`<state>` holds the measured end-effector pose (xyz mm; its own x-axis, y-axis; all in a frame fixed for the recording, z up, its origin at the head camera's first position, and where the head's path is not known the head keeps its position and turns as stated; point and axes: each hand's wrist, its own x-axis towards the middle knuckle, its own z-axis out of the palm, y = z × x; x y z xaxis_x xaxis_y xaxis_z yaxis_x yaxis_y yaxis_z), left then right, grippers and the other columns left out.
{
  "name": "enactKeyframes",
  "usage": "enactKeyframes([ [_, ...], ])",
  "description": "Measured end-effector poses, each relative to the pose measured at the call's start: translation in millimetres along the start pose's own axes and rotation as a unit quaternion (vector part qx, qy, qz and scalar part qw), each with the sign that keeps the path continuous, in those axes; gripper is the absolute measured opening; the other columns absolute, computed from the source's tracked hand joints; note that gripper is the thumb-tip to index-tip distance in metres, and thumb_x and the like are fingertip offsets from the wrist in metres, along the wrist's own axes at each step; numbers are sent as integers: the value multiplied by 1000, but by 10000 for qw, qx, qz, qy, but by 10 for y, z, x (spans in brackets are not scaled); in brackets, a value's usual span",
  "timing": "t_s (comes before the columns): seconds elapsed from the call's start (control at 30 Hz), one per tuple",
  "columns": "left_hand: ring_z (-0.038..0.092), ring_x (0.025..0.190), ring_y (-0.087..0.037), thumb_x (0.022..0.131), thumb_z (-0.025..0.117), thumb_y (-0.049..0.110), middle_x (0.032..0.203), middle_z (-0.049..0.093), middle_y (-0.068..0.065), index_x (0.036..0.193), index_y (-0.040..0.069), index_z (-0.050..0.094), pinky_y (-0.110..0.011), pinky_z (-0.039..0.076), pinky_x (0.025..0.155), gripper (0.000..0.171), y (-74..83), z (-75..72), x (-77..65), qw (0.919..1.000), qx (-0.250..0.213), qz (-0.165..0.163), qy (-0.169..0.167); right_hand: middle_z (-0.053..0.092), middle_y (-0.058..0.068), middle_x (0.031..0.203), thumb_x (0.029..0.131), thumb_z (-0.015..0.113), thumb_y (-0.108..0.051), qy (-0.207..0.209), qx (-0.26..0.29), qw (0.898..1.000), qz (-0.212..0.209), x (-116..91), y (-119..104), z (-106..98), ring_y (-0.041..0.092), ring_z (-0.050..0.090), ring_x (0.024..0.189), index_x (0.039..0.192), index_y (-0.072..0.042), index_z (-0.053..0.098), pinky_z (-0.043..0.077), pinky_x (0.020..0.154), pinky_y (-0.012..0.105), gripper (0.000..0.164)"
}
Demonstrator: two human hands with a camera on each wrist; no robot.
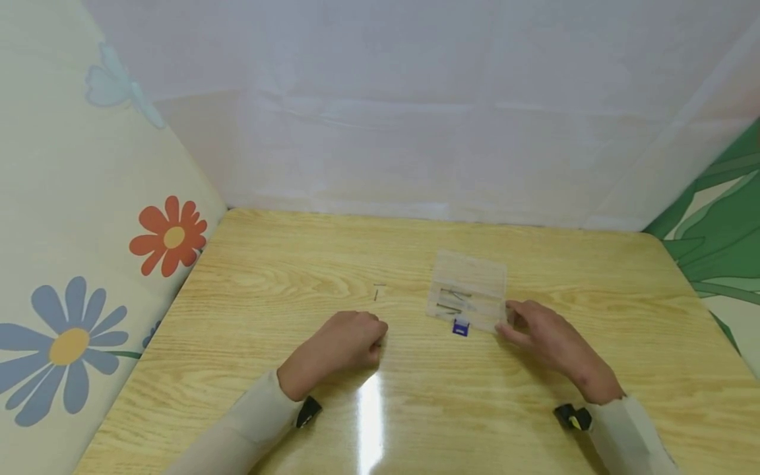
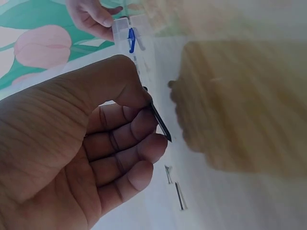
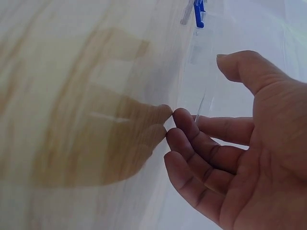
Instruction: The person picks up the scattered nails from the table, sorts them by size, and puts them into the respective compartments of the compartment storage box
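My left hand (image 1: 350, 340) is over the table left of a clear plastic box (image 1: 487, 318). Between its thumb and index finger it pinches a dark nail (image 2: 160, 122), pointed end outward; the other fingers curl loosely. At the box's right side, my right hand (image 1: 540, 333) has its thumb by the front corner and its fingers along the side. In the right wrist view, thumb and fingers (image 3: 180, 139) stand apart, with fingertips down at the tabletop. Several nails (image 1: 449, 308) lie inside the box. A blue latch (image 1: 460, 327) projects from its front edge.
Two small nails, one crosswise (image 1: 380, 285) and one lengthwise (image 1: 376, 295), lie on the wooden table (image 1: 285, 264) left of the box. A white sheet (image 1: 368, 132) hangs behind the table. Flower-patterned panels (image 1: 71, 231) stand at both sides.
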<state>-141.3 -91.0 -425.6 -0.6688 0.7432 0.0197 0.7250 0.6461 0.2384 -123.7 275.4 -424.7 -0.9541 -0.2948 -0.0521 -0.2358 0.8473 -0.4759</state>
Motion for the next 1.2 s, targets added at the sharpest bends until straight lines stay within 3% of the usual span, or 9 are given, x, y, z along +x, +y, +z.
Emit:
enactKeyframes([
  [0.23, 24, 58, -7, 71, 59, -1, 63, 28, 9, 63, 20, 37, -24, 23, 50, 32, 55, -25, 121, 9997, 100, 157, 144, 67, 19, 114, 100, 69, -27, 18, -28, 10000, -12, -8, 2, -9, 37, 64, 107, 136, 11, 57, 50, 91, 57, 54],
  [0.73, 36, 61, -9, 78, 64, 0, 66, 41, 6, 69, 17, 46, -24, 32, 52, 27, 115, -43, 319, 9994, -213, 287, -7, 67, 18, 115, 101, 68, -27, -8, 62, 10000, -22, 10, 25, 9, 36, 64, 107, 135, 10, 58, 50, 92, 57, 51],
  [1.2, 42, 64, -9, 87, 65, 0, 73, 48, 5, 80, 17, 53, -23, 36, 54, 22, 234, -37, 570, 9994, -118, 309, -31, 68, 19, 114, 100, 69, -27, 73, 37, 10000, -45, 0, 13, 16, 37, 65, 106, 133, 11, 59, 50, 92, 57, 51],
])
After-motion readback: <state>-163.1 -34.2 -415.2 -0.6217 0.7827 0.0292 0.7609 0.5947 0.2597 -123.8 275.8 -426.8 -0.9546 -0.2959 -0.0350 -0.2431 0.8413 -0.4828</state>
